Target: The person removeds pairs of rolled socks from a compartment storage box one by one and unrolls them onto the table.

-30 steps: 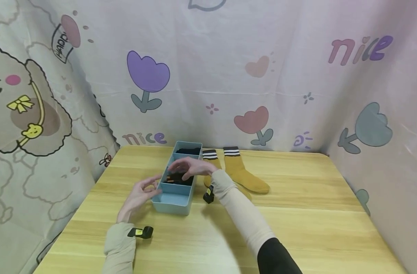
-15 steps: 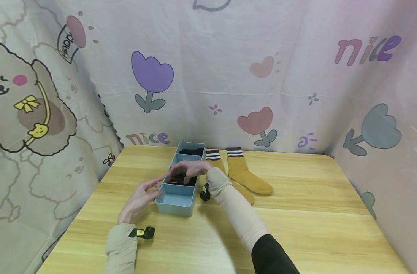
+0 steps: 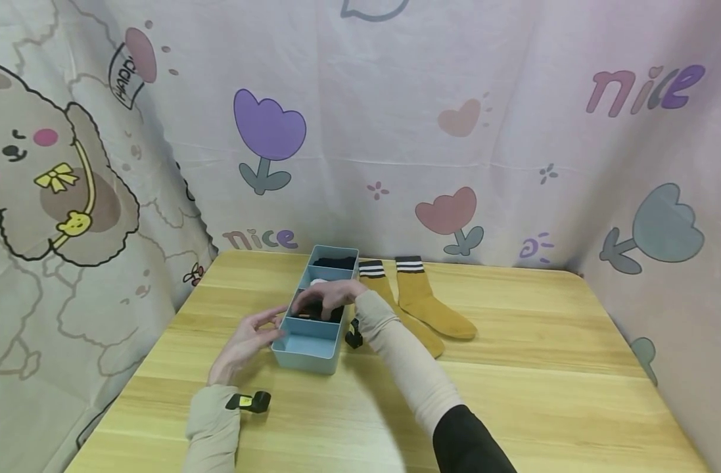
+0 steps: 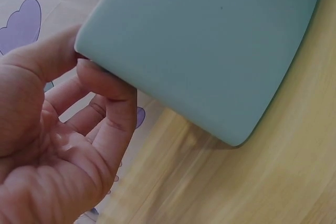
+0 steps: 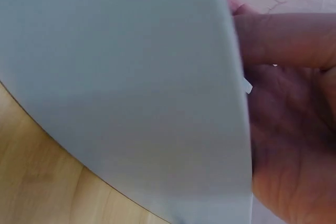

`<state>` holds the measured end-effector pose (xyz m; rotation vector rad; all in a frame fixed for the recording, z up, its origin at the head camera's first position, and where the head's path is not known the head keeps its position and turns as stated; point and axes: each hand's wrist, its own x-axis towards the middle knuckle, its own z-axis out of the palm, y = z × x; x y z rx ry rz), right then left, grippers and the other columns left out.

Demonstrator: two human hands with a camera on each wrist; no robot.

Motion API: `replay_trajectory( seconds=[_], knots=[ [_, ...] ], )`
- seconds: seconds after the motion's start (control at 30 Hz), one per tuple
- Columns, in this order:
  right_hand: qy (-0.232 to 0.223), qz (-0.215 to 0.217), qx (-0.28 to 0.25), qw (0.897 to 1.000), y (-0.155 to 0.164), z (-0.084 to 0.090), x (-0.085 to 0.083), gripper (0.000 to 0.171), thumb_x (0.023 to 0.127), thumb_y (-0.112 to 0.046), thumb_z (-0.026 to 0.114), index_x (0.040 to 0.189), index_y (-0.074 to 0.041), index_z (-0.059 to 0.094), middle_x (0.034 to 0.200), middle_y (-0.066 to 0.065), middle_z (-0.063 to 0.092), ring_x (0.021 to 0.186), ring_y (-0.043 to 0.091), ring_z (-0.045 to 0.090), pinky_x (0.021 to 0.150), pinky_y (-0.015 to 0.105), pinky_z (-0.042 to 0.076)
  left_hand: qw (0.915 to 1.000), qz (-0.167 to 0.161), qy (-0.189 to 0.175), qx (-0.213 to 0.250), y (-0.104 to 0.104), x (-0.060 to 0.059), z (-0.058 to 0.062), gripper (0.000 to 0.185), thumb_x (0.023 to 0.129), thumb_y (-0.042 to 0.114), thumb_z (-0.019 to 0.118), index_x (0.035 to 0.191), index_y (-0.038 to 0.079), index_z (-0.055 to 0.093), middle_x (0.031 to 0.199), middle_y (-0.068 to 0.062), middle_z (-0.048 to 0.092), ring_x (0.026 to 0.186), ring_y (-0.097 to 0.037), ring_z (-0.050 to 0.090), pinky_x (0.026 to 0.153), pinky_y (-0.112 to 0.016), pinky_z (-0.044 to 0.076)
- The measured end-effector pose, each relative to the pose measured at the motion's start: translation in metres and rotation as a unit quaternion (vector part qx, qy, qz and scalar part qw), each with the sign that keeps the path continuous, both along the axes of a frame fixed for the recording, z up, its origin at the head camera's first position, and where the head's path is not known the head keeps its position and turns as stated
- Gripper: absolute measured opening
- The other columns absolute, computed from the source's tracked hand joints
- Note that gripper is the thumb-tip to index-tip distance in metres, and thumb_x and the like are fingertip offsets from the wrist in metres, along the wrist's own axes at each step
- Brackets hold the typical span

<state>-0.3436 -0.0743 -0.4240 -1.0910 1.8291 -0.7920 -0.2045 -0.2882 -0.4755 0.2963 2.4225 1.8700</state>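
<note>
A long light-blue divided box (image 3: 303, 361) stands on the table in the head view. My left hand (image 3: 244, 345) holds its near left corner, thumb at the rim and fingers along the left side; the left wrist view shows the curled fingers (image 4: 113, 90) against the box wall. My right hand (image 3: 327, 297) reaches from above into a middle compartment, fingers bent downward over a black cloth item (image 3: 335, 314) with a bit of orange. Its fingertips are hidden, so any grip is unclear. In the right wrist view the box side (image 5: 131, 77) covers much of that hand.
Another black cloth item (image 3: 335, 262) lies in the farthest compartment. Something white (image 3: 317, 282) shows just behind the right hand. Two mustard socks with striped cuffs, a right one (image 3: 434, 312) and a left one (image 3: 419, 332), lie right of the box. A printed curtain hangs behind the table.
The right hand stays in the same compartment, its fingers shifting slightly lower and nearer. The white item behind it shows now. The whole head view has drifted a little; the left hand keeps its place.
</note>
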Motion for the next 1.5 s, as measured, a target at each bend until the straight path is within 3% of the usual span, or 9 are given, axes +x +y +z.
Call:
replay_trajectory(
  seconds=[0.23,0.43,0.63,0.87,1.0,1.2,1.5],
  knots=[
    [0.044,-0.002,0.005,0.999,-0.001,0.000,0.004,0.068,0.076,0.028,0.057,0.134,-0.007,0.060,0.143,0.009,0.059,0.131,0.015,0.051,0.118,0.031,0.037,0.9999,0.007,-0.008,-0.001,-0.001,0.000,-0.001,0.059,0.091,0.000,0.067,0.145,-0.008,0.045,0.100,-0.006,0.053,0.065,-0.002,0.054,0.061,-0.019,0.048],
    [0.066,-0.009,-0.018,0.998,0.001,-0.003,0.001,0.064,0.073,0.027,0.059,0.127,-0.006,0.065,0.135,0.009,0.066,0.122,0.013,0.058,0.110,0.025,0.044,0.9997,0.016,-0.019,-0.008,0.000,-0.002,-0.001,0.059,0.090,0.003,0.068,0.146,-0.004,0.048,0.101,-0.008,0.053,0.068,-0.005,0.056,0.063,-0.019,0.049],
    [0.086,-0.026,-0.034,0.995,0.005,-0.004,0.000,0.058,0.074,0.024,0.062,0.121,-0.008,0.069,0.129,0.007,0.069,0.118,0.010,0.059,0.109,0.026,0.044,0.9998,0.012,-0.016,-0.002,0.002,-0.003,-0.001,0.059,0.090,0.001,0.068,0.145,-0.006,0.047,0.100,-0.010,0.054,0.063,-0.002,0.050,0.060,-0.019,0.047],
    [0.112,-0.044,-0.080,0.989,0.013,0.004,0.002,0.052,0.076,0.019,0.063,0.119,-0.010,0.072,0.125,0.006,0.071,0.111,0.011,0.060,0.100,0.025,0.046,0.9999,0.004,-0.010,0.007,0.003,-0.002,-0.001,0.060,0.090,0.000,0.067,0.145,-0.008,0.046,0.102,-0.013,0.054,0.069,-0.004,0.056,0.060,-0.020,0.049],
    [0.107,-0.049,-0.117,0.986,0.019,0.010,0.003,0.052,0.076,0.018,0.062,0.119,-0.008,0.072,0.126,0.008,0.070,0.108,0.012,0.059,0.095,0.024,0.048,0.9998,0.006,-0.019,0.009,0.002,-0.001,0.000,0.060,0.091,-0.001,0.066,0.146,-0.009,0.044,0.101,-0.010,0.054,0.068,-0.003,0.055,0.059,-0.019,0.049],
    [0.083,-0.050,-0.168,0.981,0.029,0.019,0.002,0.054,0.073,0.019,0.060,0.121,-0.003,0.070,0.128,0.013,0.069,0.115,0.010,0.059,0.106,0.031,0.047,0.9993,0.010,-0.031,0.020,0.005,-0.002,0.000,0.062,0.090,-0.002,0.067,0.146,-0.009,0.043,0.101,-0.009,0.053,0.065,-0.002,0.054,0.058,-0.018,0.048],
    [0.039,-0.054,-0.238,0.969,0.058,0.035,0.009,0.053,0.074,0.020,0.057,0.123,0.004,0.067,0.129,0.018,0.066,0.115,0.013,0.060,0.108,0.035,0.050,0.9987,0.019,-0.041,0.025,0.004,-0.001,0.000,0.063,0.088,-0.005,0.065,0.147,-0.008,0.043,0.099,-0.003,0.054,0.067,-0.001,0.053,0.060,-0.017,0.049]
  ],
)
